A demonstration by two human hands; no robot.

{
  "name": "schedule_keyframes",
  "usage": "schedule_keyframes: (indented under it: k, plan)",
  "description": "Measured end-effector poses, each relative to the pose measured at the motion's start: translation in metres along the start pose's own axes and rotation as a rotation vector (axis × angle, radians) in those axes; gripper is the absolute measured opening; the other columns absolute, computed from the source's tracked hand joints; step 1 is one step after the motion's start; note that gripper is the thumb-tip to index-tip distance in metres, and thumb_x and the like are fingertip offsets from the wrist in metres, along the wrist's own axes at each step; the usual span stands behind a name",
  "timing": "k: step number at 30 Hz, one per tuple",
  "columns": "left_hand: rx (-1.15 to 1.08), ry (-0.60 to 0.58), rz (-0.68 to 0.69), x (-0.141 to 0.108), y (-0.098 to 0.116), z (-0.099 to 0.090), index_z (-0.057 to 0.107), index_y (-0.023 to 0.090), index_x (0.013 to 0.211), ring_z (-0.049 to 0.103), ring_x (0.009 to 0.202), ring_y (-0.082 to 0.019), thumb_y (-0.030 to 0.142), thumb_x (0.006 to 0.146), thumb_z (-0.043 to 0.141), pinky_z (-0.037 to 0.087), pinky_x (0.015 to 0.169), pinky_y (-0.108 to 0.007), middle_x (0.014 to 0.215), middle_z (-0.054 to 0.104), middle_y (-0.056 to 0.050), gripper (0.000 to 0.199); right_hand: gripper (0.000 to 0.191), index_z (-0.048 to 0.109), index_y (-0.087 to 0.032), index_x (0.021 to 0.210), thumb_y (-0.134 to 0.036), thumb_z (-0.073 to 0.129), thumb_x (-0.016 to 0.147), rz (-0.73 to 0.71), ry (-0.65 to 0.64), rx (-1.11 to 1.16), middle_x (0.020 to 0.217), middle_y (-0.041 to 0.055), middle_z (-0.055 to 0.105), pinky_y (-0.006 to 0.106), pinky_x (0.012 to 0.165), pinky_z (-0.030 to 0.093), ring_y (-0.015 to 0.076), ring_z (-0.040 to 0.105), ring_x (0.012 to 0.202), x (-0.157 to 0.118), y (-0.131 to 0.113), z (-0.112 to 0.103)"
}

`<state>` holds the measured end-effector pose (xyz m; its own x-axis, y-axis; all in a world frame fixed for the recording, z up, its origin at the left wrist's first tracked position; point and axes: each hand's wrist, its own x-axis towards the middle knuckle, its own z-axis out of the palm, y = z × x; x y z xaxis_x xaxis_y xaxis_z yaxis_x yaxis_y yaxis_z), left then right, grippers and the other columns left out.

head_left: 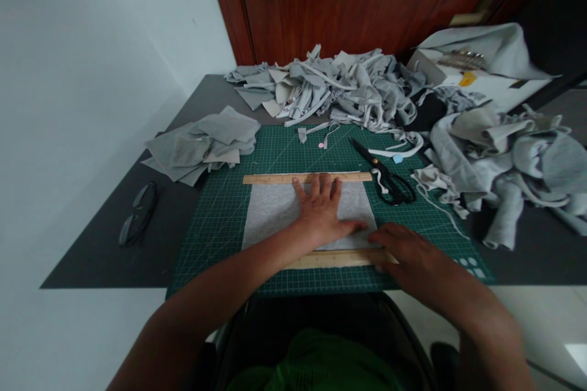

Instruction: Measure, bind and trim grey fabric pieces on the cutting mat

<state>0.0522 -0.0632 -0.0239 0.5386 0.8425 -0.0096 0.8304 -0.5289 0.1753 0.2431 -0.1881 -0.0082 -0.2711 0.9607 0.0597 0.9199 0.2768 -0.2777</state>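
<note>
A grey piece of fabric (270, 211) lies flat on the green cutting mat (220, 238). My left hand (321, 211) rests on it with fingers spread, the fingertips touching the upper wooden ruler (268, 179). That ruler lies along the fabric's far edge. Along the near edge lies a second wooden ruler (334, 258), partly hidden by my left forearm. My right hand (403, 247) has its right end between thumb and fingers. Black scissors (389, 180) lie on the mat to the right of the fabric.
Grey fabric pieces (202, 140) and glasses (137, 214) lie to the left. A heap of fabric scraps (330, 85) runs along the back. More rolled fabric (509, 159) lies at right, below a white box (486, 82). Two chalk-like pieces, pink (321, 145) and blue (397, 159), are on the mat.
</note>
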Motion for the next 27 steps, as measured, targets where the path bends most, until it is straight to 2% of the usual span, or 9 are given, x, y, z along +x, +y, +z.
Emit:
schedule_keyframes:
  k: [4, 7, 11, 15, 19, 24, 27]
  plan:
    - [0.012, -0.036, 0.005, 0.0, 0.001, -0.004, 0.027, 0.016, 0.166, 0.008, 0.158, -0.051, 0.1, 0.077, 0.034, -0.004, 0.117, -0.083, 0.173, 0.019, -0.02, 0.123, 0.048, 0.066, -0.021, 0.12, -0.004, 0.062, 0.076, 0.138, -0.11, 0.031, 0.122, 0.0102, 0.066, 0.044, 0.104, 0.049, 0.0266, 0.063, 0.118, -0.005, 0.006, -0.004]
    - [0.021, -0.048, 0.013, 0.0, 0.001, -0.007, 0.026, 0.018, 0.167, 0.007, 0.158, -0.052, 0.102, 0.074, 0.036, -0.003, 0.118, -0.082, 0.174, 0.016, -0.02, 0.125, 0.042, 0.065, -0.022, 0.114, -0.007, 0.064, 0.075, 0.243, -0.201, 0.054, 0.121, 0.0095, 0.065, 0.044, 0.103, 0.047, 0.0282, 0.061, 0.12, -0.004, 0.008, -0.011]
    - [0.032, -0.079, 0.013, 0.0, 0.001, -0.009, 0.025, 0.019, 0.167, 0.005, 0.157, -0.054, 0.103, 0.071, 0.04, -0.004, 0.118, -0.081, 0.174, 0.015, -0.02, 0.128, 0.031, 0.065, -0.022, 0.104, -0.007, 0.061, 0.076, 0.29, -0.258, 0.112, 0.113, 0.0087, 0.064, 0.042, 0.1, 0.047, 0.0273, 0.061, 0.114, 0.001, 0.011, -0.02]
    - [0.034, -0.09, 0.013, 0.0, 0.001, -0.01, 0.023, 0.02, 0.168, 0.003, 0.158, -0.053, 0.103, 0.069, 0.041, -0.003, 0.118, -0.082, 0.174, 0.014, -0.02, 0.13, 0.023, 0.065, -0.022, 0.094, -0.007, 0.055, 0.08, 0.296, -0.294, 0.139, 0.106, 0.0078, 0.063, 0.04, 0.096, 0.048, 0.0259, 0.062, 0.107, 0.006, 0.008, -0.027]
    - [0.029, -0.098, 0.013, 0.0, 0.001, -0.011, 0.023, 0.02, 0.168, 0.002, 0.157, -0.054, 0.104, 0.069, 0.042, -0.004, 0.117, -0.082, 0.174, 0.013, -0.019, 0.131, 0.025, 0.067, -0.025, 0.093, -0.006, 0.053, 0.081, 0.295, -0.252, 0.147, 0.103, 0.0061, 0.065, 0.036, 0.093, 0.05, 0.0233, 0.064, 0.104, 0.005, 0.006, -0.028]
    - [0.032, -0.109, 0.01, 0.0, 0.001, -0.011, 0.022, 0.021, 0.168, 0.0, 0.157, -0.055, 0.105, 0.066, 0.042, -0.006, 0.117, -0.082, 0.175, 0.013, -0.019, 0.133, 0.03, 0.068, -0.026, 0.102, -0.007, 0.054, 0.082, 0.25, -0.218, 0.172, 0.109, 0.0071, 0.068, 0.039, 0.093, 0.052, 0.024, 0.066, 0.107, -0.002, 0.016, -0.025]
    - [0.032, -0.121, 0.014, 0.001, 0.001, -0.012, 0.021, 0.022, 0.168, 0.001, 0.157, -0.055, 0.104, 0.067, 0.042, -0.004, 0.117, -0.082, 0.175, 0.013, -0.019, 0.132, 0.032, 0.069, -0.025, 0.103, -0.006, 0.053, 0.083, 0.189, -0.214, 0.174, 0.105, 0.0075, 0.069, 0.038, 0.089, 0.053, 0.0233, 0.068, 0.101, -0.003, 0.021, -0.025]
